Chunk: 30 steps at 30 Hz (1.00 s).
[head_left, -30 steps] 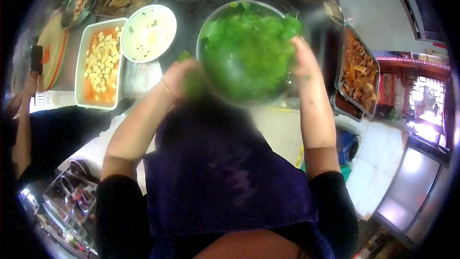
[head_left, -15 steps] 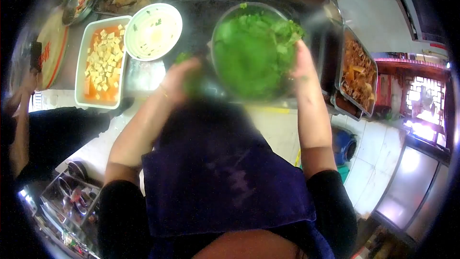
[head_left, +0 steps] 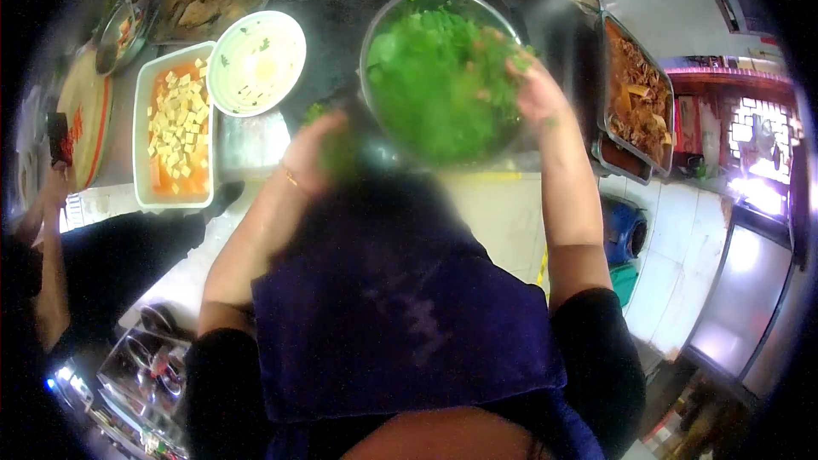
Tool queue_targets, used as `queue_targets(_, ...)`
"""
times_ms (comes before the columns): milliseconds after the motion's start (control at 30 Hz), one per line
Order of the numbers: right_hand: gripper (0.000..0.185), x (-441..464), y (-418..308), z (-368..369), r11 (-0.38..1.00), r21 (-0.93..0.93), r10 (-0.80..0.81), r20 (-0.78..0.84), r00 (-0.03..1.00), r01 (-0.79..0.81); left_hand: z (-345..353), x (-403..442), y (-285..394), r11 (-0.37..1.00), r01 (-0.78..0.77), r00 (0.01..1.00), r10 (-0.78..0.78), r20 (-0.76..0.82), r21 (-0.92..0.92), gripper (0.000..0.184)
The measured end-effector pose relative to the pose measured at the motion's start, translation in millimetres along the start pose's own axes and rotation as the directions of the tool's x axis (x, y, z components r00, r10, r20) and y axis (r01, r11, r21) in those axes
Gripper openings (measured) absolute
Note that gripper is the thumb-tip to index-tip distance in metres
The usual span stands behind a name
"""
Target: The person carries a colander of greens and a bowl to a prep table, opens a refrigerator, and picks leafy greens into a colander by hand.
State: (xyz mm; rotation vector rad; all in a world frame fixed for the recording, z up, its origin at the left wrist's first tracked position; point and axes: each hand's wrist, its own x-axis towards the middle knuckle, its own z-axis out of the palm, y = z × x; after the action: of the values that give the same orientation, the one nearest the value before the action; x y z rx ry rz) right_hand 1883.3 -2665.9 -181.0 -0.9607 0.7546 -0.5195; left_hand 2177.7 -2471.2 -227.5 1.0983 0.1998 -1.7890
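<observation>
A round metal bowl (head_left: 367, 95) full of chopped leafy greens (head_left: 443, 89), which look like coriander, stands in front of me; a blur softens its middle. At the bowl's right side is my right hand (head_left: 537, 94), its smeared fingers apparently spread over the greens, with leaf bits stuck to the hand. To the left of the bowl, my left hand (head_left: 317, 153) is curled, and green leaves show at its top and inner side. Its fingertips are lost in the blur. Beyond this hand, a white bowl (head_left: 285, 43) with leaf scraps inside rests against a white tub.
The white tub (head_left: 139, 145) holds pale cubes in orange liquid. On the right are metal trays of brown food (head_left: 637, 98). Another tray of brown pieces (head_left: 213, 0) lies at the back left. A co-worker's hand (head_left: 56, 183) grips a cleaver (head_left: 58, 138) by a round chopping board (head_left: 92, 128).
My right hand has turned inward from the bowl's right side, its fingers now over the greens. The leaf clump by it is no longer distinct. The left hand stays beside the bowl.
</observation>
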Motion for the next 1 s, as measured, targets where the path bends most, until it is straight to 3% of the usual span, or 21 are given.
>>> queue_targets(67,0.066,-3.5,-0.8,3.6,0.991,0.13,-0.053,0.051,0.997,0.046,3.5,0.2,0.4,1.0,-0.005,1.0,0.005,-0.021,-0.009,0.019)
queue_targets(100,0.068,-7.9,-1.5,6.0,0.971,0.218,-0.094,-0.003,0.996,0.093,2.8,-0.3,-0.5,1.0,-0.006,1.0,0.006,-0.026,-0.016,0.02)
queue_targets(133,0.07,-7.7,-3.2,5.2,0.941,0.331,-0.095,0.069,0.993,0.067,2.0,-0.8,-1.3,1.0,-0.007,1.0,0.006,-0.03,-0.022,0.02)
queue_targets(200,0.059,-5.5,-5.7,7.7,0.99,0.136,-0.012,-0.117,0.993,0.028,-3.8,1.1,-2.4,0.999,0.01,1.0,-0.009,0.027,-0.039,0.02)
queue_targets(233,0.052,-1.1,0.2,3.1,0.962,-0.269,-0.019,-0.226,0.974,-0.044,-6.2,2.3,-3.1,0.999,0.02,0.998,-0.017,0.056,-0.044,0.02)
queue_targets(267,0.045,4.4,8.5,-3.0,0.773,-0.616,-0.068,-0.323,0.944,-0.155,-6.9,2.8,-4.1,0.999,0.017,0.998,-0.015,0.06,-0.042,0.02)
queue_targets(300,0.031,8.9,16.8,-8.4,0.743,-0.636,-0.106,-0.421,0.901,-0.21,-7.1,3.1,-5.2,0.999,0.015,0.998,-0.012,0.065,-0.04,0.02)
queue_targets(333,0.029,7.7,16.9,-8.4,0.558,-0.806,-0.238,-0.382,0.893,-0.196,-5.0,2.3,-4.9,0.999,0.01,0.998,-0.007,0.069,-0.04,0.02)
queue_targets(400,0.026,6.8,19.7,-6.0,0.09,-0.979,-0.437,-0.203,0.877,-0.182,-0.8,-1.1,-5.0,0.998,0.038,0.998,-0.034,0.057,-0.057,0.019)
queue_targets(433,0.021,5.8,26.0,-3.0,-0.328,-0.944,-0.642,0.199,0.74,-0.031,0.3,-3.7,-5.9,0.996,0.055,0.997,-0.052,0.048,-0.064,0.019)
queue_targets(467,0.016,1.5,23.1,14.8,-0.351,-0.935,-0.603,0.185,0.776,-0.049,-1.8,-2.5,-7.5,0.995,0.066,0.994,-0.06,0.087,-0.071,0.019)
queue_targets(533,0.013,-4.0,37.7,30.7,-0.181,-0.982,-0.508,0.146,0.849,0.061,-6.1,2.3,-9.4,0.993,0.084,0.983,-0.068,0.168,-0.086,0.019)
queue_targets(567,0.013,-11.5,39.1,43.8,-0.135,-0.99,-0.336,0.018,0.942,-0.03,-3.5,0.5,-9.0,0.994,0.073,0.983,-0.058,0.172,-0.081,0.02)
queue_targets(600,0.014,-13.8,50.1,36.9,-0.223,-0.974,-0.286,0.11,0.952,0.046,0.5,-2.7,-9.2,0.995,0.062,0.983,-0.048,0.177,-0.077,0.02)
queue_targets(667,0.013,-18.7,60.6,35.6,-0.192,-0.98,-0.331,0.022,0.943,-0.044,6.2,-5.7,-10.7,0.992,0.071,0.975,-0.047,0.217,-0.104,0.02)
queue_targets(767,0.013,-19.2,69.9,27.6,-0.152,-0.984,-0.522,0.004,0.853,-0.089,10.3,-10.1,-13.3,0.989,0.093,0.957,-0.057,0.283,-0.115,0.019)
queue_targets(867,0.012,-17.6,70.1,23.0,-0.173,-0.97,-0.456,-0.077,0.887,-0.173,18.4,-12.7,-13.1,0.998,0.069,0.957,-0.064,0.283,-0.01,0.02)
queue_targets(1000,0.01,-17.3,67.3,13.2,-0.099,-0.982,-0.546,-0.085,0.833,-0.164,26.8,-11.8,-12.2,0.995,0.099,0.945,-0.093,0.313,-0.003,0.028)
